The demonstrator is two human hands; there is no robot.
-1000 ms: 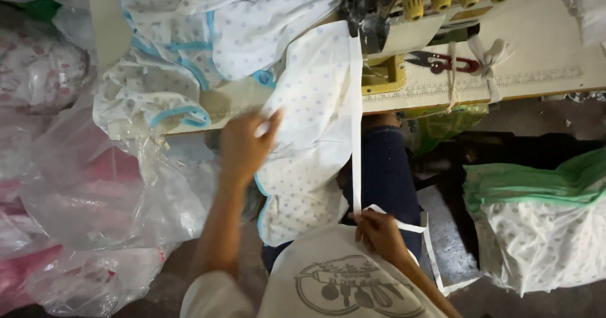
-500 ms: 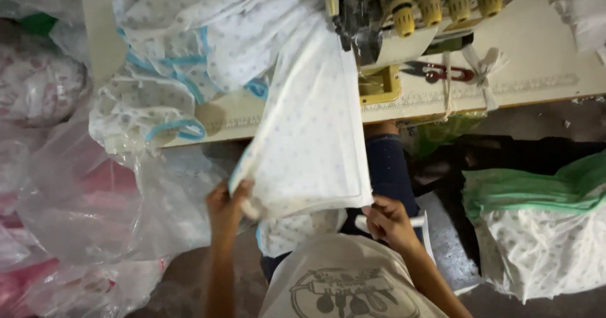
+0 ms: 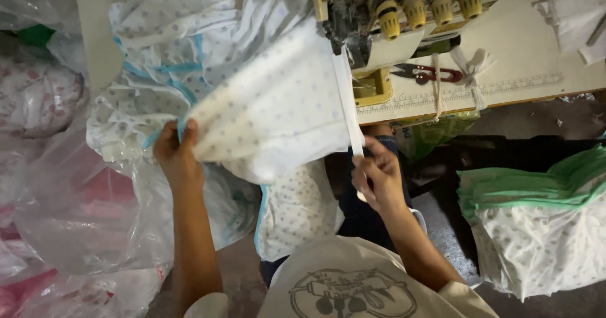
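At table's near edge: left hand [image 3: 177, 157] pinching dotted fabric [image 3: 271, 113] corner, right hand [image 3: 377, 176] gripping white strip [image 3: 346, 100] running up to sewing machine [image 3: 391, 15].

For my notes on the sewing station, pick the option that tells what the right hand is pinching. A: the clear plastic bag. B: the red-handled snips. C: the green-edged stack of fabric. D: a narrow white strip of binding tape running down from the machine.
D: the right hand pinches the narrow white strip that runs down from the sewing machine, while the red-handled snips lie untouched on the table.
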